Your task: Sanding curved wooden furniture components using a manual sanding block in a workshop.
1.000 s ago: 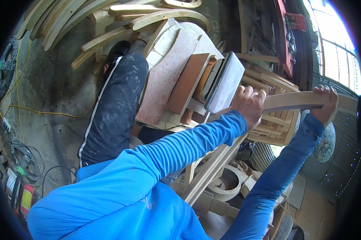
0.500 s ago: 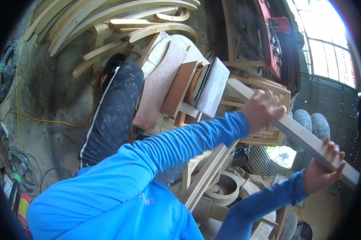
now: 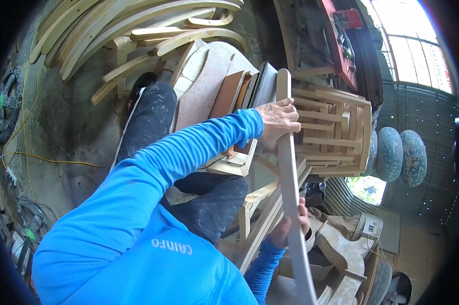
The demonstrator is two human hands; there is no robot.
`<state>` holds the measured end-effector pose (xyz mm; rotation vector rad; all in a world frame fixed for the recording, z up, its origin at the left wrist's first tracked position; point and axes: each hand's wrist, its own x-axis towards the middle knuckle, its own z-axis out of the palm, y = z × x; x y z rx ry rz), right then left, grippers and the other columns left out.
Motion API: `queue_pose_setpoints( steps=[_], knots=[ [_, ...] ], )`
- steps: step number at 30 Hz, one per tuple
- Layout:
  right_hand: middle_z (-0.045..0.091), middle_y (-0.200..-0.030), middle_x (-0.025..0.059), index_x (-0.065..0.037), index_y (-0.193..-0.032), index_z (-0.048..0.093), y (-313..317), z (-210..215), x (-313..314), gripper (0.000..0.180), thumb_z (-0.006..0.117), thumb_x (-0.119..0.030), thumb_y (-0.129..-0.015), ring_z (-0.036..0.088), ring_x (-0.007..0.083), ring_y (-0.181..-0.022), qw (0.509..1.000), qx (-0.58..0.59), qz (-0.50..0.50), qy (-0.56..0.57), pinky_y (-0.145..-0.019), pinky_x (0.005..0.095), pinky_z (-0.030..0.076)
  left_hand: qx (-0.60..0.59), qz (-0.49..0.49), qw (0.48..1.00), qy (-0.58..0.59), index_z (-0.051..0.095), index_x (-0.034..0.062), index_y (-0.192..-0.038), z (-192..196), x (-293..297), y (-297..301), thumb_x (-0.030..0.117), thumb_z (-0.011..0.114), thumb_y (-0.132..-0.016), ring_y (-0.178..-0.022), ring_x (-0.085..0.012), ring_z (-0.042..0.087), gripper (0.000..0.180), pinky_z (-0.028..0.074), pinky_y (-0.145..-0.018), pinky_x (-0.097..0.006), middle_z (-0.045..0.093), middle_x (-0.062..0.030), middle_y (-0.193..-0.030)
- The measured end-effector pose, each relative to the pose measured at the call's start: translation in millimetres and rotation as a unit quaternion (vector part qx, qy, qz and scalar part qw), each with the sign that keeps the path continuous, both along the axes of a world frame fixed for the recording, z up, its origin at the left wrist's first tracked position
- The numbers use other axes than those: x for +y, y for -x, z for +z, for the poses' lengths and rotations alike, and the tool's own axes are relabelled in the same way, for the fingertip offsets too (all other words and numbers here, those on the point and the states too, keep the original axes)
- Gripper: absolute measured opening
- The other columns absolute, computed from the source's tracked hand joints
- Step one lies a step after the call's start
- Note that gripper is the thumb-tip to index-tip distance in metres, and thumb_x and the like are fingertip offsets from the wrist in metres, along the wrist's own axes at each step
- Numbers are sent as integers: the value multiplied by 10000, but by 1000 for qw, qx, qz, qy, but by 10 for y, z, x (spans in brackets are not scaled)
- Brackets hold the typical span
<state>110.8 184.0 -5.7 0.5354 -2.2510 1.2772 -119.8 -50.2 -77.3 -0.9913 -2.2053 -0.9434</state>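
Observation:
My left hand (image 3: 278, 121) is closed around a long, pale wooden bar (image 3: 289, 173) near its rounded upper end. Lower down, my right hand (image 3: 291, 223) grips the same bar, partly hidden behind it. The bar bows slightly and runs from beside a grey-faced flat pad (image 3: 266, 84) down to the lower edge of the picture. Whether its upper end touches the pad I cannot tell. Against the pad stand brown boards (image 3: 228, 94), backed by a pale, rounded block (image 3: 209, 61) beside my leg.
Several curved wooden pieces (image 3: 117, 28) lie piled at the upper left. Slatted wooden frames (image 3: 336, 132) stand on the right, with round speckled bundles (image 3: 390, 152) beyond. Long wooden strips (image 3: 262, 236) lean below. A yellow cord (image 3: 61, 161) crosses the floor at left.
The bar has swung from a slant towards the right to nearly upright in the picture. Both hands moved left with it, the right one also downward, still holding on.

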Motion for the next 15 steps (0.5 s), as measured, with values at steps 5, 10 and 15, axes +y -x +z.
queue_pose_setpoints(
  steps=[5, 10, 15],
  knots=[
    [565, -1393, 155, -126, -1175, 543, -401, -116, 56, 324, 721, -88, -907, 494, 365, -1375, 999, -45, -8, 23, -1163, 549, 369, 2, -18, 999, 28, 656, 91, -1121, -33, 81, -257, 648, 880, -566, -1241, -279, 551, 818, 166, -1262, -532, 613, -111, -1130],
    [617, -1276, 213, -76, -1112, 580, -732, 478, 209, 346, 787, -168, -851, 581, 321, -1190, 990, -78, -93, -69, -1057, 489, 443, -22, -10, 999, -31, 617, 64, -1004, 112, 186, -628, 448, 907, -539, -1106, -300, 584, 669, 320, -1166, -503, 587, -125, -1028],
    [643, -1111, 199, -39, -1074, 595, -372, 1626, 458, 462, 825, -349, -821, 606, 297, -1055, 989, -42, -77, -122, -968, 456, 477, -86, 16, 987, -133, 610, 38, -979, 509, 307, -938, 775, 852, -524, -1047, -320, 605, 899, 407, -1054, -480, 610, -131, -981]
  ],
)
